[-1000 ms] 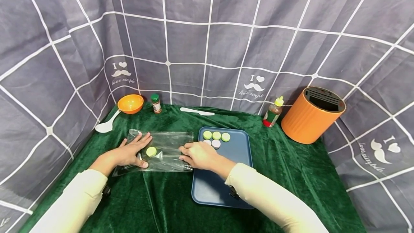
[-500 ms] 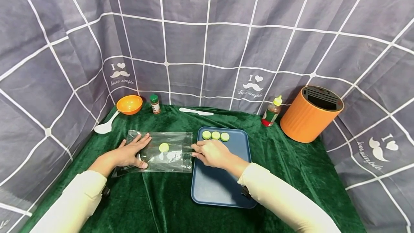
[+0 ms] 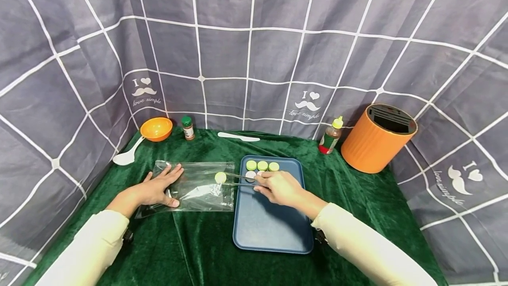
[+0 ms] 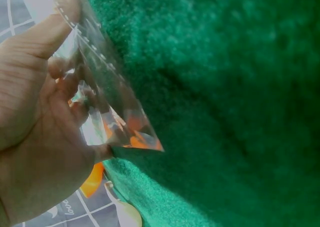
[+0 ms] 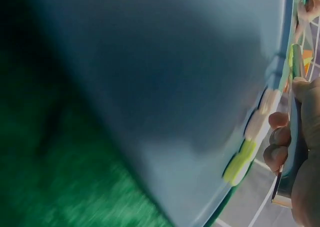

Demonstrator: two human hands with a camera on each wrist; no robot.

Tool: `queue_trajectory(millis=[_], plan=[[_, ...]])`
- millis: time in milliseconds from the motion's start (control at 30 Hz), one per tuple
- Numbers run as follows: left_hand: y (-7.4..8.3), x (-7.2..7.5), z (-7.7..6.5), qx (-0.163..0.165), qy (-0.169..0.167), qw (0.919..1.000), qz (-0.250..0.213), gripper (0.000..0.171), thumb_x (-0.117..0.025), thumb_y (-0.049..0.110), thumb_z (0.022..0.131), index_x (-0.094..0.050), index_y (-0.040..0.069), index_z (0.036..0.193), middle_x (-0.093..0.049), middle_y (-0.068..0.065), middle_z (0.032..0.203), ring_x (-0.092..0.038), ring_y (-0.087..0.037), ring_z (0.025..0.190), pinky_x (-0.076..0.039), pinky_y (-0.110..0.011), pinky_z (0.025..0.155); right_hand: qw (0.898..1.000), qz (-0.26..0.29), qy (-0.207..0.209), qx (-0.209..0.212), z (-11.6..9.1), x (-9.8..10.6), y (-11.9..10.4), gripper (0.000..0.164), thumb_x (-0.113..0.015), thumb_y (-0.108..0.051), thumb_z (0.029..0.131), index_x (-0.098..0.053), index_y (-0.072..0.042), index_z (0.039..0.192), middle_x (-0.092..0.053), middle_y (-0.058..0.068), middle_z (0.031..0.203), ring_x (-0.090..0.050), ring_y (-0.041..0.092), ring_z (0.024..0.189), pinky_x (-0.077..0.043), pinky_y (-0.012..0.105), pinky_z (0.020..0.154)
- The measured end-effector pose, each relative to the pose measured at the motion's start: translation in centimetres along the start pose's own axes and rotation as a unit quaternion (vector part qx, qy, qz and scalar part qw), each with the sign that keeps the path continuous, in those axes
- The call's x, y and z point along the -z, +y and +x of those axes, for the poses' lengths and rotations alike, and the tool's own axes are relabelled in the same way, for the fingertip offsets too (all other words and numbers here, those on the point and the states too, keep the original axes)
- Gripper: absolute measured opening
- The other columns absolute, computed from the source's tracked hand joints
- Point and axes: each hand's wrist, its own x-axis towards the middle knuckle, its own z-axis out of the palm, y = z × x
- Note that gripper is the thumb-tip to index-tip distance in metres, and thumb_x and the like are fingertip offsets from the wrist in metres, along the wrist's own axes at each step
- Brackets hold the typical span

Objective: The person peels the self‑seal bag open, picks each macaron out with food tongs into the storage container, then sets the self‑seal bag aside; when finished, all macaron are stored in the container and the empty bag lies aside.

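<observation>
My left hand lies with spread fingers on the left part of a clear plastic bag. In the left wrist view, the bag's crinkled edge shows under the thumb. My right hand holds metal tongs over the blue tray. Between the tongs' tips is a round light-green piece, at the bag's right end; whether it is inside the bag I cannot tell. Several green pieces form a row at the tray's far edge, with white pieces before them, partly covered by my right hand.
Along the back stand an orange bowl, a green-capped spice jar, a white plastic knife and a sauce bottle. A white ladle lies at left, an orange knife block stands at right. Green cloth covers the table.
My right hand has moved right with the tongs, drawing the green piece from near my left hand to the bag's right end. My left hand has stayed on the bag.
</observation>
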Motion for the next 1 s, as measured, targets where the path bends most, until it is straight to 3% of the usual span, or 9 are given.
queue_trajectory(millis=[200,333,433,733,1000], plan=[[0.1,0.1,-0.1,-0.002,-0.001,1.0,-0.001,0.127,-0.088,0.055,0.088,-0.013,0.006,0.178,0.002,-0.019,0.187,0.012,-0.054,0.17,0.017,-0.086,0.122,1.0,0.0,0.019,-0.02,-2.1,0.8,1.7,0.027,-0.079,-0.031,0.105,-0.083,-0.014,0.126,-0.072,-0.005,0.09,-0.062,0.003,0.059,-0.052,0.025,0.053],[0.1,0.0,0.1,-0.001,-0.003,1.0,-0.002,0.127,-0.088,0.055,0.087,-0.013,0.007,0.179,0.003,-0.018,0.187,0.012,-0.053,0.17,0.016,-0.086,0.122,0.999,0.008,0.036,-0.035,-3.8,1.5,3.0,0.031,-0.08,-0.029,0.103,-0.083,-0.011,0.129,-0.071,-0.005,0.088,-0.061,0.003,0.06,-0.057,0.028,0.057],[0.1,0.0,0.2,-0.001,-0.003,1.0,-0.002,0.127,-0.088,0.054,0.087,-0.014,0.007,0.179,0.003,-0.018,0.187,0.012,-0.053,0.17,0.016,-0.086,0.121,0.998,0.015,0.04,-0.047,-5.2,2.0,3.8,0.032,-0.081,-0.028,0.102,-0.084,-0.01,0.128,-0.067,-0.005,0.085,-0.056,0.0,0.058,-0.056,0.028,0.057],[0.3,0.0,0.0,-0.006,-0.002,1.0,-0.001,0.126,-0.088,0.054,0.088,-0.014,0.005,0.178,0.002,-0.021,0.187,0.012,-0.055,0.17,0.015,-0.087,0.121,0.994,0.039,0.048,-0.085,-9.7,2.5,6.0,0.034,-0.084,-0.025,0.1,-0.083,-0.008,0.129,-0.073,-0.005,0.089,-0.045,-0.008,0.056,-0.046,0.019,0.054],[0.5,-0.1,-0.2,-0.003,-0.003,1.0,-0.005,0.126,-0.088,0.053,0.088,-0.013,0.006,0.178,0.004,-0.02,0.187,0.012,-0.054,0.17,0.015,-0.087,0.121,0.992,0.04,0.072,-0.1,-12.2,2.8,6.9,0.034,-0.085,-0.024,0.098,-0.084,-0.012,0.13,-0.075,-0.007,0.09,-0.049,-0.008,0.06,-0.053,0.024,0.058]])
